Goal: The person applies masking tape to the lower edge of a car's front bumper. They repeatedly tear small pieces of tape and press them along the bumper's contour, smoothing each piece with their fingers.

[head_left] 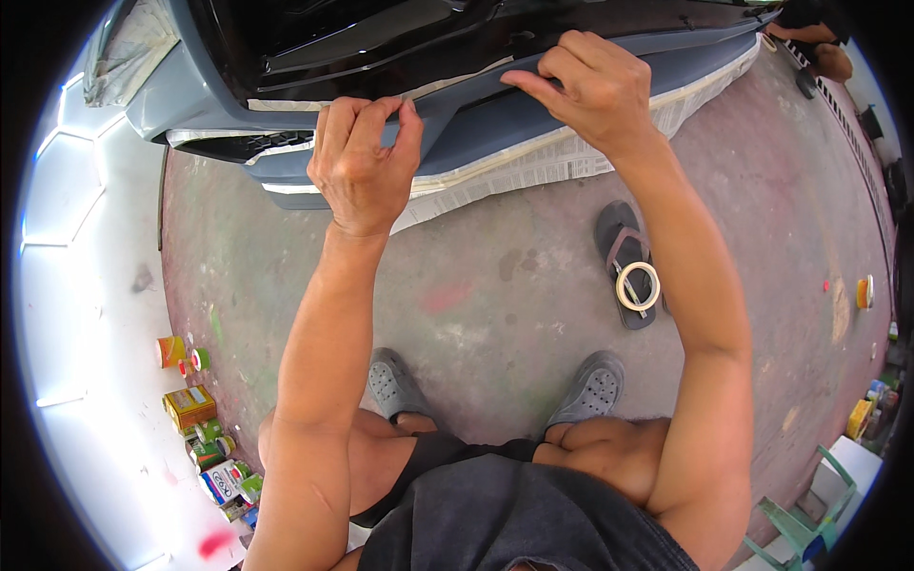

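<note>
A grey car bumper [447,124] curves across the top of the head view, below a glossy black panel. Cream masking tape [465,80] runs along the edge between them, and printed paper [533,181] is taped along the bumper's lower side. My left hand [364,167] is at this edge, its thumb and forefinger pinched on the masking tape. Farther right, my right hand [595,90] is against the bumper, fingers curled and thumb pointing left. Whatever lies within its fingers is hidden.
A roll of masking tape [638,286] lies on a dark flip-flop [621,233] on the floor. Several paint cans [190,406] line the white wall at left. Another person [817,43] is at the far right. A green chair [800,526] stands at lower right.
</note>
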Action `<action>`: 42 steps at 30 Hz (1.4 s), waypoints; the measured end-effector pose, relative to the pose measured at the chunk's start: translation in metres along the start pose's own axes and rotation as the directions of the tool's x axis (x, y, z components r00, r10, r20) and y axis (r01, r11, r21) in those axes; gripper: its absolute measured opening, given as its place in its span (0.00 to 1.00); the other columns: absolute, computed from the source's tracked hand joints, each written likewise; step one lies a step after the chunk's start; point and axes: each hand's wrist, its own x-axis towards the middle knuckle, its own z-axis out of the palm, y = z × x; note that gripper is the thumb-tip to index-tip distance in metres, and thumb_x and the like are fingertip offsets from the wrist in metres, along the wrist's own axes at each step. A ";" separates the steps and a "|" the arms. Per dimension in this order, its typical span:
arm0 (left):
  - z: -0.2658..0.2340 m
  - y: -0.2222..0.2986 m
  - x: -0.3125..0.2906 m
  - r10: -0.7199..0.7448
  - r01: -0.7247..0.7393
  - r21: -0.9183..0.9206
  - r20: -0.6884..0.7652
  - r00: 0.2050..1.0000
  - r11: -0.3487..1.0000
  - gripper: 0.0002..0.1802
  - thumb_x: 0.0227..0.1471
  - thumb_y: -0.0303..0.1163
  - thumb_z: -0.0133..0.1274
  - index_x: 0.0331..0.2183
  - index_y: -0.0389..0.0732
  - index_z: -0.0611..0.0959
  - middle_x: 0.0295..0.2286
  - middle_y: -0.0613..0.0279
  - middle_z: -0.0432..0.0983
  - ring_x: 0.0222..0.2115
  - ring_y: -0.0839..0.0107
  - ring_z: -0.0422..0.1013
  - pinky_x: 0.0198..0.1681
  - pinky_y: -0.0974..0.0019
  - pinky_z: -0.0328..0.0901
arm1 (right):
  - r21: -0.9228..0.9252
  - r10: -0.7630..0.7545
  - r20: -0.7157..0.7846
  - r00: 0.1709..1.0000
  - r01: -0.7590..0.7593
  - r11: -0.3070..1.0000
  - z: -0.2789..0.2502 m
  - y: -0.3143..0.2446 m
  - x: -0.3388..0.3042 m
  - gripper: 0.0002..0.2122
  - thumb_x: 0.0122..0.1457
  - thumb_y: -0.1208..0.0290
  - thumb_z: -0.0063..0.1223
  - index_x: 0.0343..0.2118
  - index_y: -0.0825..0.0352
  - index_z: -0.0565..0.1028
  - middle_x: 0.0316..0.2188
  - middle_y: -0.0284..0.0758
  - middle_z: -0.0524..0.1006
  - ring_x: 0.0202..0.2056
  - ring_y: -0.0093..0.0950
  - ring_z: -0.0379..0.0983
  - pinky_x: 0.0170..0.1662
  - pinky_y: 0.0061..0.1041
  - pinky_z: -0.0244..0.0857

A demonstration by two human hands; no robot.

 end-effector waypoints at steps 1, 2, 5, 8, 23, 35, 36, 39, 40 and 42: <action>-0.002 0.000 0.001 0.016 -0.016 -0.001 -0.006 1.000 1.000 0.07 0.45 0.24 0.74 0.30 0.41 0.92 0.28 0.67 0.77 0.28 0.67 0.74 0.26 0.63 0.70 | 0.003 -0.032 -0.008 0.999 0.032 0.999 0.003 -0.001 0.003 0.19 0.46 0.58 0.83 0.21 0.59 0.77 0.21 0.27 0.72 0.22 0.27 0.72 0.26 0.27 0.66; -0.005 -0.001 0.001 0.033 -0.033 -0.002 -0.012 0.999 0.999 0.07 0.45 0.25 0.74 0.30 0.41 0.92 0.28 0.67 0.77 0.28 0.67 0.74 0.25 0.63 0.70 | 0.006 -0.063 -0.016 0.998 0.064 0.998 0.007 -0.001 0.006 0.19 0.45 0.57 0.82 0.21 0.59 0.76 0.21 0.27 0.71 0.23 0.27 0.73 0.26 0.27 0.66; -0.014 0.002 0.000 0.034 -0.034 0.008 0.026 0.999 0.999 0.07 0.45 0.25 0.74 0.29 0.42 0.91 0.27 0.68 0.77 0.28 0.68 0.74 0.24 0.64 0.68 | -0.016 -0.108 -0.024 0.994 0.108 0.994 0.016 -0.005 0.013 0.19 0.45 0.56 0.81 0.20 0.58 0.76 0.21 0.26 0.71 0.23 0.27 0.73 0.27 0.27 0.66; -0.019 0.005 -0.003 0.013 -0.013 0.011 0.041 0.999 1.000 0.07 0.45 0.25 0.74 0.29 0.42 0.91 0.26 0.69 0.77 0.27 0.69 0.73 0.23 0.65 0.67 | -0.056 -0.135 -0.024 0.990 0.134 0.989 0.020 -0.006 0.018 0.19 0.46 0.56 0.81 0.20 0.58 0.75 0.21 0.26 0.71 0.23 0.27 0.73 0.26 0.28 0.65; -0.128 -0.011 -0.002 0.206 -0.188 -0.094 0.603 0.770 0.978 0.08 0.47 0.27 0.73 0.29 0.40 0.88 0.29 0.64 0.75 0.30 0.63 0.74 0.28 0.60 0.70 | -0.058 -0.100 -0.061 0.993 0.097 0.994 0.025 -0.017 0.007 0.21 0.45 0.57 0.83 0.18 0.57 0.74 0.20 0.26 0.69 0.21 0.26 0.68 0.24 0.27 0.61; -0.152 -0.021 -0.056 -0.074 0.129 -0.011 0.771 0.632 0.992 0.08 0.50 0.31 0.72 0.34 0.40 0.91 0.32 0.63 0.80 0.35 0.60 0.78 0.34 0.55 0.74 | -0.095 -0.111 -0.060 0.992 0.105 0.990 0.026 -0.010 0.008 0.23 0.44 0.50 0.80 0.17 0.56 0.72 0.19 0.25 0.67 0.21 0.25 0.68 0.24 0.25 0.62; -0.151 -0.021 -0.057 -0.071 0.129 -0.012 0.778 0.625 0.992 0.09 0.51 0.31 0.72 0.34 0.40 0.91 0.32 0.64 0.80 0.35 0.60 0.78 0.34 0.55 0.75 | -0.099 -0.128 -0.053 0.990 0.122 0.988 0.029 -0.011 0.010 0.23 0.44 0.50 0.80 0.17 0.56 0.72 0.19 0.25 0.67 0.20 0.25 0.68 0.24 0.25 0.62; -0.149 -0.022 -0.060 -0.076 0.145 -0.012 0.804 0.590 0.989 0.09 0.51 0.32 0.72 0.35 0.40 0.92 0.33 0.63 0.81 0.36 0.60 0.78 0.35 0.55 0.75 | -0.112 -0.113 -0.086 0.990 0.103 0.988 0.032 -0.010 0.014 0.22 0.44 0.50 0.80 0.17 0.56 0.72 0.19 0.25 0.67 0.21 0.25 0.68 0.24 0.24 0.62; -0.149 -0.022 -0.058 -0.085 0.147 -0.004 0.803 0.590 0.989 0.09 0.51 0.32 0.72 0.35 0.40 0.92 0.33 0.63 0.81 0.36 0.60 0.79 0.35 0.55 0.75 | -0.119 -0.106 -0.073 0.992 0.097 0.988 0.031 -0.011 0.013 0.22 0.45 0.50 0.80 0.17 0.56 0.72 0.19 0.25 0.67 0.21 0.24 0.69 0.24 0.24 0.62; -0.149 -0.021 -0.054 -0.101 0.152 0.012 0.800 0.591 0.988 0.09 0.52 0.32 0.72 0.36 0.39 0.92 0.34 0.63 0.82 0.36 0.60 0.79 0.36 0.55 0.76 | -0.132 -0.093 -0.048 0.995 0.086 0.988 0.026 -0.015 0.008 0.22 0.45 0.50 0.79 0.17 0.55 0.72 0.19 0.25 0.67 0.22 0.24 0.69 0.25 0.24 0.63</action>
